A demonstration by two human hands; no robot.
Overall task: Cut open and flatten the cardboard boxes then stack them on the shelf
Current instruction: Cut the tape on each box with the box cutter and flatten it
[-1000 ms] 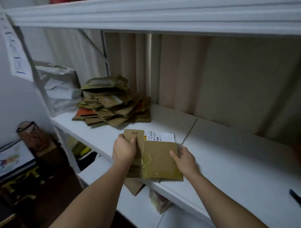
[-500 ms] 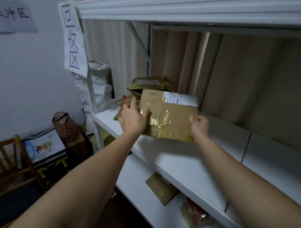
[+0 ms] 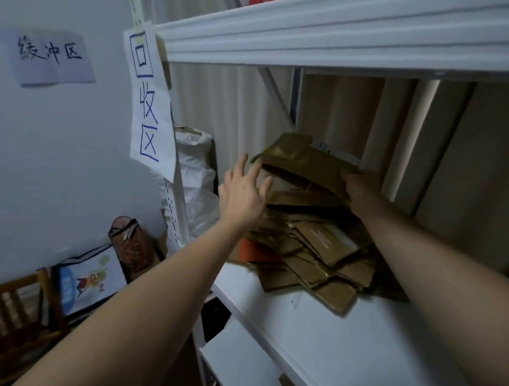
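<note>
Many flattened boxes already lie heaped in the pile (image 3: 309, 252) on the shelf (image 3: 357, 341), head view. One more flattened box (image 3: 303, 162) hovers at the pile's 12 o'clock, right hand (image 3: 360, 190) gripping its edge, left hand (image 3: 244, 192) spread, touching nothing. Judged: this piece nearly stacked; further boxes not visible.

A white metal shelf (image 3: 314, 333) is carrying a loose pile of flattened cardboard boxes (image 3: 311, 252), which is lying at its left end, close to the upright post (image 3: 179, 216). An orange piece (image 3: 250, 250) is showing at the pile's left edge. The lower shelf board (image 3: 241, 368) is sitting beneath, with a brown cardboard scrap (image 3: 288, 384) lying on it near the bottom edge.
</note>
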